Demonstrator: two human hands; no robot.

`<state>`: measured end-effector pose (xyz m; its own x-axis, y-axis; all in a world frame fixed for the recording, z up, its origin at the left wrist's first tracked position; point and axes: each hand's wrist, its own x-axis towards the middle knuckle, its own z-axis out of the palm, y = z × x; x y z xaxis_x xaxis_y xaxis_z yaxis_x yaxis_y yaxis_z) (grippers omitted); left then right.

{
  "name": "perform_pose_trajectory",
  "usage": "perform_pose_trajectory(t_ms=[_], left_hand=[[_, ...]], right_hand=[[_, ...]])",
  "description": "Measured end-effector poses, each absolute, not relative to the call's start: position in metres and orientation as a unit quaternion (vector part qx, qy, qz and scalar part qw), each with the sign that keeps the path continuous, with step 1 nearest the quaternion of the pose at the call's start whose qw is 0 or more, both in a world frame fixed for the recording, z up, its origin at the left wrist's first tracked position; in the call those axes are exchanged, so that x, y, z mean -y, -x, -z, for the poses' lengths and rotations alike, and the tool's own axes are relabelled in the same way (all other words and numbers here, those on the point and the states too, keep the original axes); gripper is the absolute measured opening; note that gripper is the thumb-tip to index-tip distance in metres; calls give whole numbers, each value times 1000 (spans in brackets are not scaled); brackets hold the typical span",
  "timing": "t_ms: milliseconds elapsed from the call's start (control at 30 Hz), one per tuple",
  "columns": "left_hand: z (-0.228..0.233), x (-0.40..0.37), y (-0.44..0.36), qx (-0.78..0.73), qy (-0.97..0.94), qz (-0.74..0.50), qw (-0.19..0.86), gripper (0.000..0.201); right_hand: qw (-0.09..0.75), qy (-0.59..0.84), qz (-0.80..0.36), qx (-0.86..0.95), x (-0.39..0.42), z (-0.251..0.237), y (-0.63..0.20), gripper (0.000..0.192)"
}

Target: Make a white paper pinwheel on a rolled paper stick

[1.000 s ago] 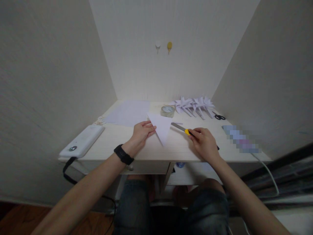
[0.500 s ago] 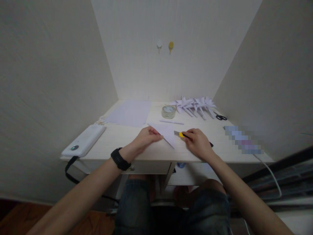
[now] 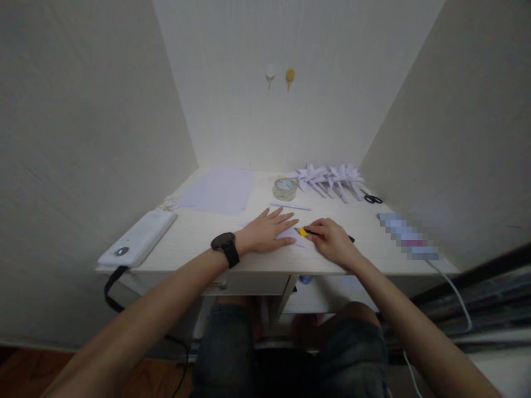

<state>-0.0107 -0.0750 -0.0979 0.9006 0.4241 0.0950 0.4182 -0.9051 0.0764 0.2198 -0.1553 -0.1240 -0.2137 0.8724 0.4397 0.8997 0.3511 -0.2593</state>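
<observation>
Knees: denim shorts (image 3: pixel 224 334) below the front of a pale desk (image 3: pixel 194 243)
Left wrist: a black watch (image 3: pixel 225 247) on a dark strap
Left hand: flat and spread (image 3: pixel 271 231), fingers straight, gripping nothing; it presses down on the white paper
Right hand: closed (image 3: pixel 332 242) around the yellow-and-black cutter (image 3: pixel 305 231); the blade points left, its tip close by the left fingers
White paper: on the desk (image 3: pixel 291 233), mostly under the left palm, a corner reaching out toward the right hand; whether the blade touches it, I cannot tell
Desk sides: a white device (image 3: pixel 139 239) by the left edge, a black strap hanging from it; a pixelated object (image 3: pixel 409 237) at the right
White stick: lying crosswise (image 3: pixel 291 207) just beyond the left fingertips
Far right: black-handled scissors (image 3: pixel 372 199) beside a cluster of paper pinwheels (image 3: pixel 332 178)
Far middle: a tape roll (image 3: pixel 285 189), lying flat
Far left: white sheets (image 3: pixel 218 190), overlapping
Back wall: a white hook (image 3: pixel 270 73) and a yellow hook (image 3: pixel 290 75), side by side
</observation>
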Motion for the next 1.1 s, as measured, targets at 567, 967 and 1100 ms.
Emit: perform_pose_trajectory(t_ms=[567, 967, 1100], left_hand=[[115, 83, 11, -332, -940, -76, -36, 65], [118, 83, 10, -335, -936, -92, -48, 59], [120, 83, 10, -356, -930, -90, -31, 62]], right_hand=[[231, 584, 17, 778, 174, 116, -226, 29], [236, 564, 9, 792, 180, 115, -235, 28], [241, 568, 8, 787, 180, 119, -234, 27]])
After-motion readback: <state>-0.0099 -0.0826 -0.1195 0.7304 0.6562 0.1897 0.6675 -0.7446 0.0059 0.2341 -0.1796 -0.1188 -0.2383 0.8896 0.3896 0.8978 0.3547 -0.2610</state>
